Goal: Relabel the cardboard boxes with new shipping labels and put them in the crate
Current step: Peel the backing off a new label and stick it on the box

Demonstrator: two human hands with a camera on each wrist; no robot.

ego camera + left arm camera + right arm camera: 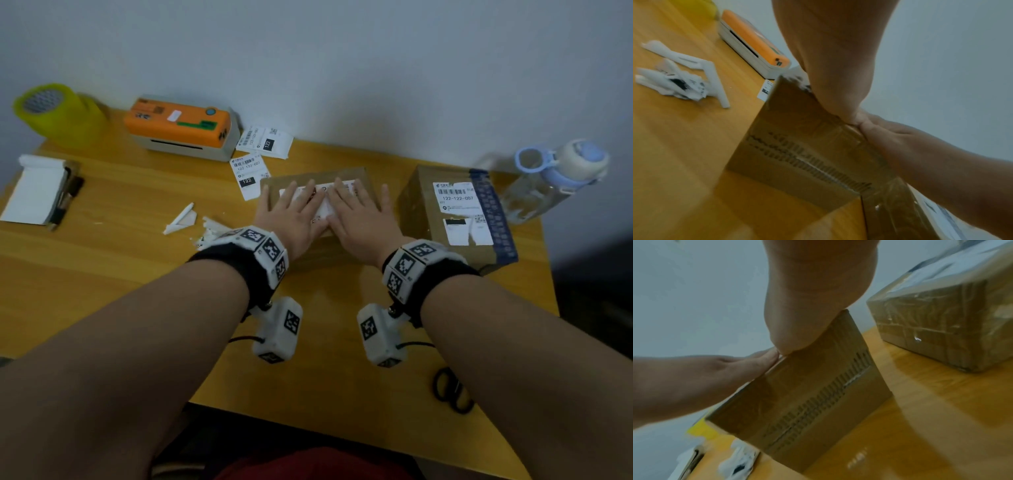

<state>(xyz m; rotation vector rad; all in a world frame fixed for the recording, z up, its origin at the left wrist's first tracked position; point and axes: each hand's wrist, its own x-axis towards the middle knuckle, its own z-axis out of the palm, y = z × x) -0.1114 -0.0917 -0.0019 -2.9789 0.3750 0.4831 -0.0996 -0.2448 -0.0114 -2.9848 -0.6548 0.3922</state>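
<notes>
At the far left of the table (102, 246) stands a yellow-green tape roll (51, 109), with a white pad and pens (37, 192) nearer. Next comes the orange label printer (181, 128), a few loose printed labels (248, 174) beside it, and torn paper scraps (181, 219) lying nearer.

In the middle sits the cardboard box (318, 212) being relabelled, its long axis running left to right, its broad top facing up. Both hands lie flat on the white label (325, 200) there. The left hand (293, 214) has its fingers straight and spread, pressing down; the right hand (359, 216) does the same just beside it, thumbs nearly touching.

The box looks stiff, taped and probably light. The tape may be a little slick, so I would take it by its two short ends, one hand on each, to lift it.

To the right stands a second box (459, 212), already bearing a label on top, with blue tape along its right edge. A clear water bottle (555, 178) lies at the far right, and black scissors (452, 394) sit near the table edge. No crate is in view.
</notes>
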